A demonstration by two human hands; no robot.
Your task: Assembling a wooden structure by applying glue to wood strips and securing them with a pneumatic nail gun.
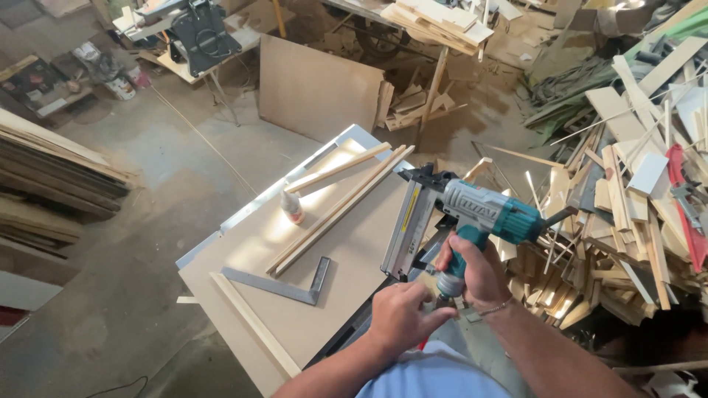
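Holding the nail gun (472, 214) by its grip, the right hand (476, 276) should keep it steady above the board (324, 295) while the left hand (402, 313) pinches at the handle's base.

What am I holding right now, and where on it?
The right hand grips the teal nail gun by its handle; the left hand has its fingers at the handle's base.

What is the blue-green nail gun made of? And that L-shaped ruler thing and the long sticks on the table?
The nail gun looks like painted metal or hard plastic: teal and grey, smooth, with a duller metal-looking magazine. The right hand grips its handle; the left hand touches its base. The L-shaped square seems steel: flat, grey, matte. The long sticks look like bare, pale, unpainted wood.
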